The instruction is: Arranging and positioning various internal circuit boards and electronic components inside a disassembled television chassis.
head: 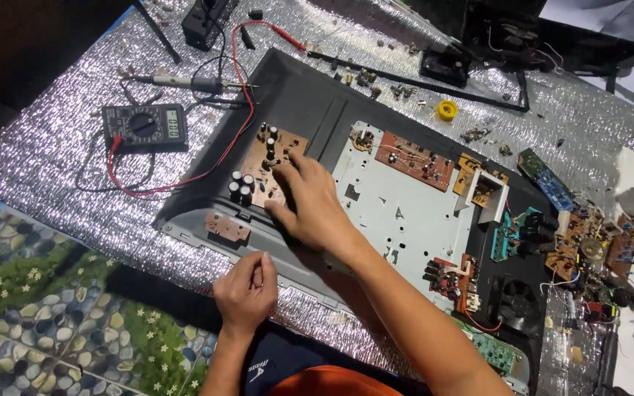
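Two hands work at an opened dark chassis (317,110) lying on the foil-covered desk (45,154). Right hand (310,202), grip spread loose, presses on the brown circuit board (262,172) at the chassis's left end. Left hand (247,290), grip pinched shut, hovers off the near edge; whether it holds anything cannot be told. Multimeter (144,126) lies beyond the left rim; loose boards (592,253) crowd the right.

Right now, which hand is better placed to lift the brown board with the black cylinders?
Probably the right hand: it lies on the brown board. The left hand is curled near the case edge, off the board.
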